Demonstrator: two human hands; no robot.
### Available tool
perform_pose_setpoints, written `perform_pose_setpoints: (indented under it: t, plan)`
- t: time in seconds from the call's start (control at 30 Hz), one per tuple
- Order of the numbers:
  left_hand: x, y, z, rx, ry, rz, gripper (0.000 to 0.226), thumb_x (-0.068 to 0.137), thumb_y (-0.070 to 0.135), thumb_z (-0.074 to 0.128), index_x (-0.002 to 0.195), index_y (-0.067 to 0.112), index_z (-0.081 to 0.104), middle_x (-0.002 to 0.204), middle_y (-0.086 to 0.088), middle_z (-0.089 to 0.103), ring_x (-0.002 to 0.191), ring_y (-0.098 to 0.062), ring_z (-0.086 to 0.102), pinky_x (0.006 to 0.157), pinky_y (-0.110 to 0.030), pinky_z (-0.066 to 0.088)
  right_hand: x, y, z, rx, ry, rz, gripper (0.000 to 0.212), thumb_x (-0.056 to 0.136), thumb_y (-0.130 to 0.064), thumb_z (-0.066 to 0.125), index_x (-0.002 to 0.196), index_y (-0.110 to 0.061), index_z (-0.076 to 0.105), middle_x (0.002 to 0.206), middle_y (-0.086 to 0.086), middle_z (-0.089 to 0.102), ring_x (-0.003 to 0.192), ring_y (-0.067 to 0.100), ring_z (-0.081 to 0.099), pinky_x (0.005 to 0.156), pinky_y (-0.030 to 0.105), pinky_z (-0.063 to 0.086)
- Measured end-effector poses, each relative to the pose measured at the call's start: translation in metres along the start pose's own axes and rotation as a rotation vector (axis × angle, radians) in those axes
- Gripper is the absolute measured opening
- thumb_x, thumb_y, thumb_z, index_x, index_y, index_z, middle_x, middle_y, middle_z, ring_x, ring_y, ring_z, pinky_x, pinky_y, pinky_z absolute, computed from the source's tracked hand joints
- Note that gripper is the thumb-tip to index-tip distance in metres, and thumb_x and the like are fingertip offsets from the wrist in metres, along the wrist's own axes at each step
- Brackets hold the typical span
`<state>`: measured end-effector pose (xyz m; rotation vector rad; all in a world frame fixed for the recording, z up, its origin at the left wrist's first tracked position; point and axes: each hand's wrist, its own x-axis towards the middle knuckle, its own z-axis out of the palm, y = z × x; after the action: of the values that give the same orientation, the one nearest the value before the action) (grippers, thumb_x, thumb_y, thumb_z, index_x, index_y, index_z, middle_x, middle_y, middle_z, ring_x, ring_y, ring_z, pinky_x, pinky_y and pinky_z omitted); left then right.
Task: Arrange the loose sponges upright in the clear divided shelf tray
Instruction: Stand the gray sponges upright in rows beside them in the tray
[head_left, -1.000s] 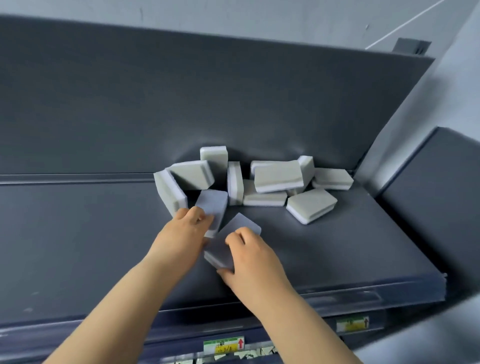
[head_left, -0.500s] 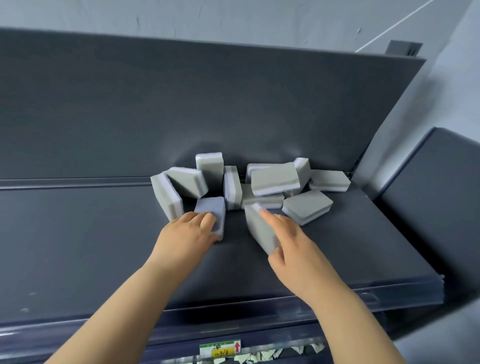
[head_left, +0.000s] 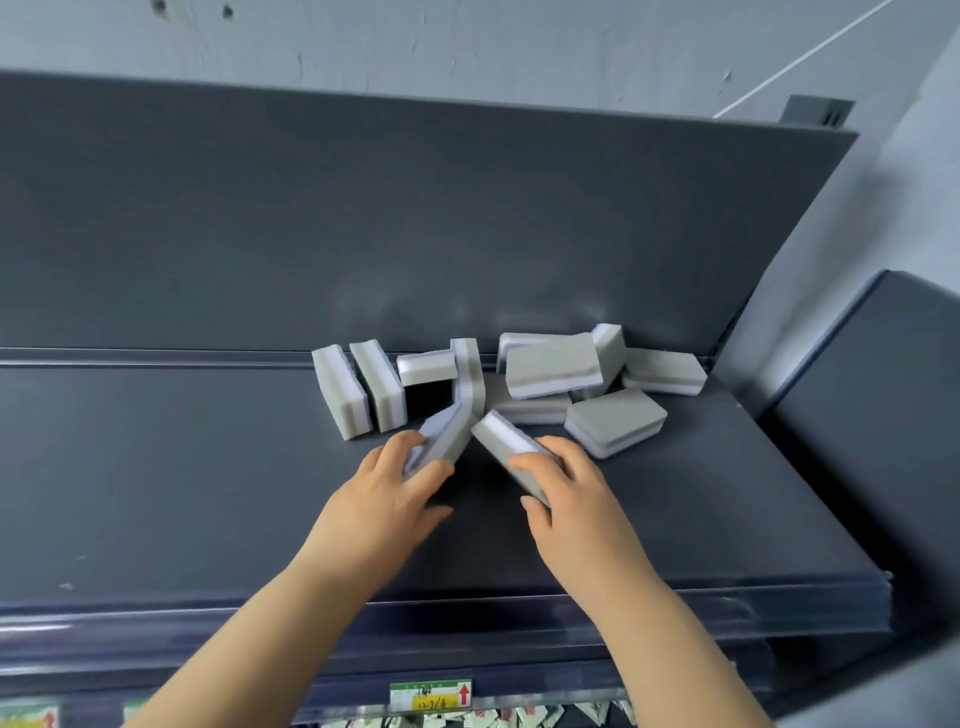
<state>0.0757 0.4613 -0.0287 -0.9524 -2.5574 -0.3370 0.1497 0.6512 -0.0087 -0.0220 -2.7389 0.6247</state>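
- The left hand (head_left: 387, 486) is closed around one grey-and-white sponge (head_left: 441, 439), fingers over its top edge, thumb on the near side; the sponge leans tilted just in front of the upright sponge (head_left: 467, 376).
- The right hand (head_left: 563, 483) grips a second sponge (head_left: 501, 441) by its long faces; this one lies slanted just right of the upright sponge's foot, apart from the left-held one.
- Left of the upright sponge, two sponges (head_left: 358, 389) stand on edge side by side against the back of the shelf (head_left: 182, 467).
- Right of the upright sponge, a loose pile (head_left: 582, 384) lies flat or stacked crookedly, one flat sponge (head_left: 615, 421) nearest the front.
- No clear dividers can be made out; only a clear front rail (head_left: 675, 613) shows.
- By their look these are light foam blocks, soft and springy, with a rougher grey scouring face. I judge a pinch across the two broad faces, near the middle, holds best; a hard squeeze would bow them.
- Stood on a narrow edge they will likely topple unless leaned on a neighbour.
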Motion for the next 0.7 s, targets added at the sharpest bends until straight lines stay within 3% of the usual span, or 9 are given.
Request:
perform_pose_setpoints:
  t: [0.07, 0.13, 0.2, 0.27, 0.47, 0.6, 0.7]
  plan:
    - [0.002, 0.003, -0.008, -0.02, 0.063, -0.015, 0.045, 0.065, 0.016, 0.081, 0.101, 0.022, 0.055, 0.109, -0.008, 0.059, 0.08, -0.03, 0.061, 0.04, -0.032, 0.049, 0.0, 0.003, -0.003, 0.001, 0.045, -0.005, 0.043, 0.086, -0.009, 0.057, 0.125, -0.024, 0.049, 0.131, -0.004, 0.043, 0.115, 0.019, 0.046, 0.081, 0.024, 0.045]
    - [0.004, 0.006, -0.016, -0.05, 0.126, -0.03, 0.05, 0.068, 0.008, 0.078, 0.11, 0.02, 0.054, 0.106, -0.003, 0.063, 0.081, -0.029, 0.061, 0.054, -0.034, 0.053, 0.0, 0.006, -0.007, 0.034, 0.114, -0.002, 0.049, 0.084, -0.008, 0.06, 0.128, -0.022, 0.046, 0.124, -0.001, 0.051, 0.111, 0.02, 0.049, 0.083, 0.02, 0.039]
    - [0.005, 0.011, -0.024, -0.109, 0.165, -0.088, 0.05, 0.07, 0.009, 0.078, 0.116, 0.016, 0.057, 0.105, 0.0, 0.065, 0.09, -0.024, 0.061, 0.073, -0.026, 0.049, -0.002, 0.007, -0.011, 0.089, 0.127, 0.049, 0.05, 0.084, -0.013, 0.062, 0.129, -0.022, 0.043, 0.122, -0.002, 0.053, 0.11, 0.017, 0.05, 0.086, 0.018, 0.037]
    - [0.005, 0.016, -0.029, -0.197, 0.181, -0.172, 0.046, 0.073, 0.014, 0.078, 0.115, 0.013, 0.06, 0.107, 0.002, 0.064, 0.099, -0.013, 0.053, 0.081, -0.016, 0.039, -0.003, 0.009, -0.014, 0.142, 0.121, 0.085, 0.047, 0.084, -0.018, 0.064, 0.126, -0.023, 0.044, 0.121, -0.003, 0.052, 0.109, 0.015, 0.05, 0.086, 0.017, 0.038]
    - [-0.003, 0.021, -0.044, -0.24, 0.169, -0.158, 0.043, 0.078, 0.026, 0.074, 0.118, 0.017, 0.063, 0.108, 0.005, 0.057, 0.097, -0.011, 0.053, 0.083, -0.015, 0.038, -0.003, 0.014, -0.008, 0.227, 0.231, -0.065, 0.051, 0.076, -0.01, 0.073, 0.123, -0.02, 0.055, 0.115, -0.003, 0.053, 0.108, 0.006, 0.046, 0.092, -0.001, 0.026]
    - [-0.013, 0.017, -0.06, -0.186, 0.224, -0.157, 0.043, 0.077, 0.025, 0.064, 0.118, 0.012, 0.064, 0.109, 0.009, 0.053, 0.095, -0.011, 0.053, 0.085, -0.014, 0.038, -0.002, 0.005, 0.001, 0.244, 0.299, -0.151, 0.063, 0.072, -0.007, 0.076, 0.128, -0.022, 0.051, 0.113, 0.0, 0.051, 0.107, 0.008, 0.043, 0.093, 0.005, 0.031]
    - [-0.026, 0.007, -0.078, -0.116, 0.267, -0.162, 0.042, 0.078, 0.023, 0.064, 0.117, 0.009, 0.064, 0.107, 0.001, 0.058, 0.095, -0.015, 0.053, 0.086, -0.016, 0.039, -0.003, -0.016, 0.003, 0.303, 0.322, -0.198, 0.057, 0.074, -0.013, 0.074, 0.127, -0.017, 0.05, 0.113, 0.0, 0.055, 0.107, 0.011, 0.046, 0.093, 0.009, 0.034]
